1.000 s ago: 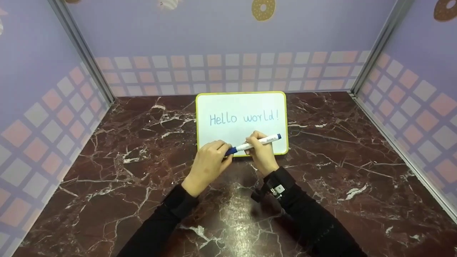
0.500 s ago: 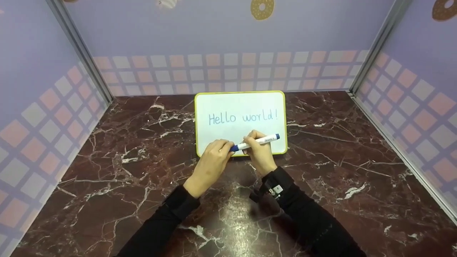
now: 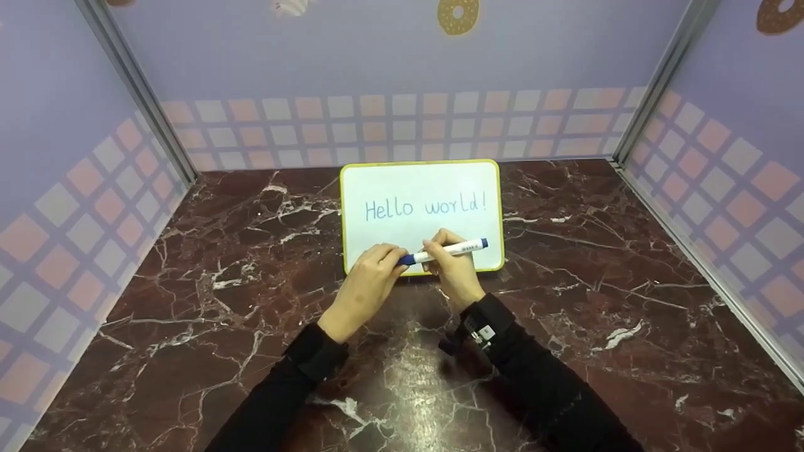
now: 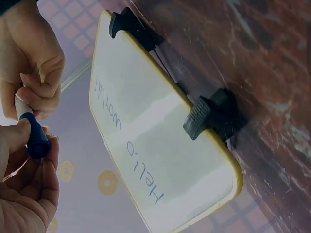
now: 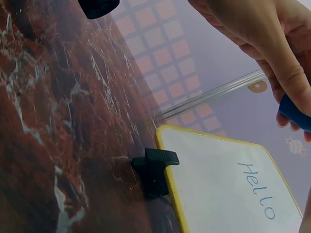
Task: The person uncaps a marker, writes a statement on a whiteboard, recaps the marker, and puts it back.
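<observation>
My left hand [image 3: 364, 285] pinches the blue cap [image 3: 407, 259] of a whiteboard marker [image 3: 468, 247] between thumb and fingers. The cap sits on the marker's end. My right hand [image 3: 458, 276] grips the white barrel, its blue tail end sticking out to the right in the head view. Both hands are in front of a small yellow-framed whiteboard [image 3: 383, 179], overlapping its lower edge there. "Hello world!" is written across the board in blue. In the left wrist view the cap's round end [image 4: 38, 148] shows between the fingers; in the right wrist view the left hand [image 5: 272, 43] covers most of it.
Black clip-like feet [image 4: 211, 116] hold the whiteboard up on the dark red marbled table [image 3: 220, 351]. Behind and to both sides stand lilac panels [image 3: 402, 56] with pink and white squares, joined by metal corner posts [image 3: 666, 75].
The marker has swung slightly flatter in the head view, its cap end rising a little and its tail end dipping. Both hands keep their hold; the head view has shifted slightly.
</observation>
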Action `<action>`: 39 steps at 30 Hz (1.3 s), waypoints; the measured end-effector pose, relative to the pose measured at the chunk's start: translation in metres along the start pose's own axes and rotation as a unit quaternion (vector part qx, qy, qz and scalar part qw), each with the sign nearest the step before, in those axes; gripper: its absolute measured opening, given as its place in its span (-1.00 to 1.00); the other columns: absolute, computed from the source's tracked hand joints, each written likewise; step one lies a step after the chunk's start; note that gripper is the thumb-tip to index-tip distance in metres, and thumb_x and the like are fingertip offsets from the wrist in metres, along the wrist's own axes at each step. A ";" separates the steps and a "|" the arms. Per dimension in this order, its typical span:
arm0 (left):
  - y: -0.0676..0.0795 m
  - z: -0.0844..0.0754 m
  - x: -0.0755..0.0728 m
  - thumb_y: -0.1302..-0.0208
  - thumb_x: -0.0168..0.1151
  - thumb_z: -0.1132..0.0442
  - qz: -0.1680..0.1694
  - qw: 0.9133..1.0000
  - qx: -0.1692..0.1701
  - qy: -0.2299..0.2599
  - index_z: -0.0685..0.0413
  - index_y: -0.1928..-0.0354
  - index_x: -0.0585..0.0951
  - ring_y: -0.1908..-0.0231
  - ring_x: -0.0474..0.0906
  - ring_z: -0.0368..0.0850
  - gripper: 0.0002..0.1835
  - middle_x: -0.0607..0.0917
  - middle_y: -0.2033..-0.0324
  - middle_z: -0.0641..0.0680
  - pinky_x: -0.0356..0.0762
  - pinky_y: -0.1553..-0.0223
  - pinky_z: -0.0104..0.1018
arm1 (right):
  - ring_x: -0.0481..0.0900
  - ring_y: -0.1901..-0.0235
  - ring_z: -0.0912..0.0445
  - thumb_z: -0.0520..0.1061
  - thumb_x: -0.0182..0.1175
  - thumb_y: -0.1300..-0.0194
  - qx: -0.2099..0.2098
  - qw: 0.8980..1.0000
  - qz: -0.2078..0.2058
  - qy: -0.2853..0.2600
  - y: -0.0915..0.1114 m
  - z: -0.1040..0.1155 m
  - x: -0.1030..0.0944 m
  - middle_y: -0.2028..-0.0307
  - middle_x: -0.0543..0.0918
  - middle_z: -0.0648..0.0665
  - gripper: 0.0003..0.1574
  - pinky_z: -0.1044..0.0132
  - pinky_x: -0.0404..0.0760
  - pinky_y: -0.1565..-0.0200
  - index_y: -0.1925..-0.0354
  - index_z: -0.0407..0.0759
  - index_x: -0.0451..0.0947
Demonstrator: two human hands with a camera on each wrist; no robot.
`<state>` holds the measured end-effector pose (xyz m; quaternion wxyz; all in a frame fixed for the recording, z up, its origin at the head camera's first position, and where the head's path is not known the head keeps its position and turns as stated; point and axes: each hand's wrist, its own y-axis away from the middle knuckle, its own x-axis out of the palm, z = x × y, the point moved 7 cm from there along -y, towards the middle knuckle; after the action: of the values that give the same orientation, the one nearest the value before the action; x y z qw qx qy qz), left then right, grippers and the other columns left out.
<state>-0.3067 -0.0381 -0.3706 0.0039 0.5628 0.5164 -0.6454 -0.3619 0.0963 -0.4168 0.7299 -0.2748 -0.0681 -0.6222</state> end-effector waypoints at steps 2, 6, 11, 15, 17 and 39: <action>-0.001 0.003 -0.002 -0.33 0.26 0.31 -0.003 1.000 -0.002 -0.001 0.28 0.06 0.65 0.15 0.65 0.04 -0.78 0.70 0.17 0.16 0.68 0.00 -0.19 | 0.47 0.63 0.21 -0.39 0.08 -0.37 0.010 1.000 0.003 0.004 -0.001 0.001 0.000 0.59 0.58 0.01 -0.63 0.51 0.35 0.61 0.56 -0.12 0.41; -0.001 0.009 -0.006 -0.33 0.27 0.30 -0.009 1.000 -0.010 -0.013 0.28 0.07 0.65 0.15 0.65 0.04 -0.79 0.70 0.18 0.16 0.68 0.02 -0.19 | 0.58 0.43 0.20 -0.39 0.13 -0.36 0.002 0.999 -0.025 0.023 -0.005 0.008 -0.006 0.42 0.65 -0.02 -0.79 0.49 0.53 0.46 0.35 -0.11 0.52; -0.001 0.016 -0.009 -0.34 0.26 0.29 -0.012 0.999 -0.023 -0.021 0.28 0.08 0.65 0.15 0.64 0.05 -0.79 0.69 0.19 0.16 0.67 0.03 -0.17 | 0.63 0.23 0.15 -0.38 0.26 -0.27 -0.088 0.986 -0.075 0.120 -0.009 0.033 -0.019 0.25 0.68 -0.08 -0.69 0.43 0.59 0.28 0.02 -0.23 0.51; -0.001 0.019 -0.009 -0.33 0.26 0.27 -0.013 0.999 -0.024 -0.030 0.28 0.09 0.65 0.15 0.64 0.05 -0.78 0.68 0.19 0.16 0.67 0.02 -0.16 | 0.58 0.02 0.08 -0.31 0.40 -0.16 -0.184 0.949 -0.058 0.250 -0.008 0.057 -0.016 0.12 0.68 -0.16 -0.54 0.30 0.53 0.00 -0.04 -0.32 0.53; -0.001 0.020 -0.009 -0.32 0.27 0.27 -0.013 0.999 -0.023 -0.039 0.28 0.09 0.65 0.15 0.64 0.05 -0.78 0.68 0.19 0.17 0.67 0.03 -0.15 | 0.54 -0.04 0.02 -0.27 0.48 -0.08 -0.255 0.905 -0.034 0.340 -0.004 0.067 -0.009 0.10 0.69 -0.20 -0.52 0.20 0.48 -0.14 0.01 -0.31 0.59; 0.000 0.021 -0.009 -0.30 0.29 0.27 -0.007 0.997 -0.024 -0.071 0.27 0.10 0.66 0.17 0.65 0.03 -0.78 0.69 0.20 0.14 0.67 0.03 -0.18 | 0.63 0.15 0.00 -0.12 0.55 0.02 -0.545 0.526 0.054 0.650 0.030 0.043 0.031 0.22 0.74 -0.03 -0.59 0.14 0.62 0.12 0.11 0.00 0.74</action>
<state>-0.3188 -0.0571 -0.3677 0.0496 0.5120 0.5339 -0.6711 -0.3169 0.0926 -0.3769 0.3123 -0.1415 0.7930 -0.5036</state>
